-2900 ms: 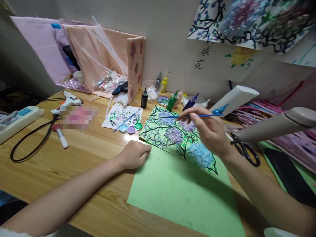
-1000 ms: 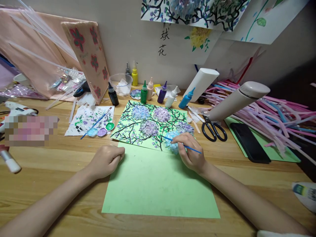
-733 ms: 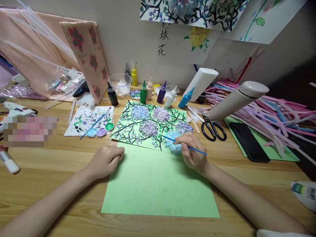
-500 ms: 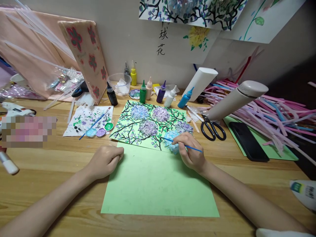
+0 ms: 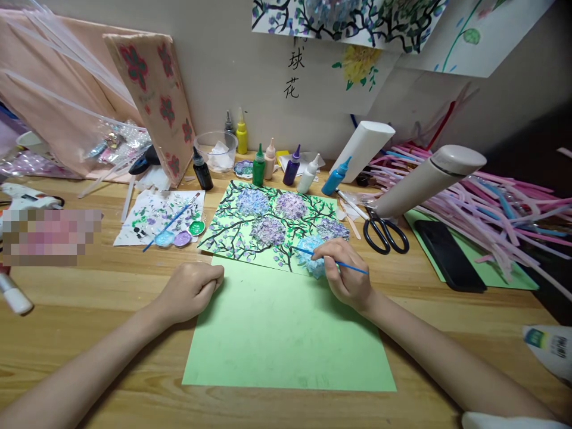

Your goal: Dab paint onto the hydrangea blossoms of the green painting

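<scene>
My right hand [image 5: 346, 274] pinches a thin blue paintbrush [image 5: 351, 266], its tip pointing left over the lower part of a painted flower picture [image 5: 232, 253]. The picture is on light green paper, with black branches, green leaves and raised puffy flowers in blue and purple. Beside my right hand, partly covered by it, is a light blue flower [image 5: 308, 262]. My left hand [image 5: 192, 292] is closed in a fist at the upper left edge of a plain green sheet [image 5: 286, 333]; nothing shows in it.
Paint bottles [image 5: 258, 167] line the picture's far edge. A paint-smeared paper [image 5: 138, 220] carries another brush and small paint dishes [image 5: 182, 239] on the left. To the right lie black-handled scissors [image 5: 386, 235], a leaning bottle [image 5: 411, 182], a phone [image 5: 449, 256] and pipe cleaners [image 5: 491, 208].
The brush in my right hand has tilted and shifted very slightly, its tip a little higher and to the left. My left hand stays in place.
</scene>
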The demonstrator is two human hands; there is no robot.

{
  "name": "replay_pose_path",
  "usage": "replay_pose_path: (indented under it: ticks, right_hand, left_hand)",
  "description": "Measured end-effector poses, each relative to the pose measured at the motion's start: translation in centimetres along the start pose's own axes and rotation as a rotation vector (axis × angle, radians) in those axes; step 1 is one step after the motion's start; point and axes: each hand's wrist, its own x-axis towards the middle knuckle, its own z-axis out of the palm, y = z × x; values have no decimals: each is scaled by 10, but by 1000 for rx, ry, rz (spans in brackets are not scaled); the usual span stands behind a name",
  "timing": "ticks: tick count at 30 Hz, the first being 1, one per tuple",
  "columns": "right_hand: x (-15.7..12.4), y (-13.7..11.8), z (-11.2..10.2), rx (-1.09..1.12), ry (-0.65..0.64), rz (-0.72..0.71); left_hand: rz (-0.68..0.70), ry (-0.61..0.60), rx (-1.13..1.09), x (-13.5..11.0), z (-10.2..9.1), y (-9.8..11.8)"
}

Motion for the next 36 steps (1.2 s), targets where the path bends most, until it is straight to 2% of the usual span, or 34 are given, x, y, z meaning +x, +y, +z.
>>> replay_pose_path:
  ticks: [16, 20, 23, 27, 31, 36]
  right_hand:
    - [0, -2, 0, -11, -5, 19]
    - [3, -8, -3, 25, 76, 13]
    - [19, -19, -3, 69, 91, 10]
    - [58, -40, 12, 157, -68, -4]
    - [96, -59, 44, 213, -225, -81]
    - [117, -72, 81, 227, -391, -149]
  left_hand:
    - [19, 22, 10, -1, 1, -1]
    - [47, 39, 11, -1, 2, -3]
    - [57, 38, 21, -1, 3, -2]
    - [38, 20, 25, -2, 2, 2]
    - [27, 8, 34, -3, 3, 3]
    - [33, -4, 44, -4, 5, 1]
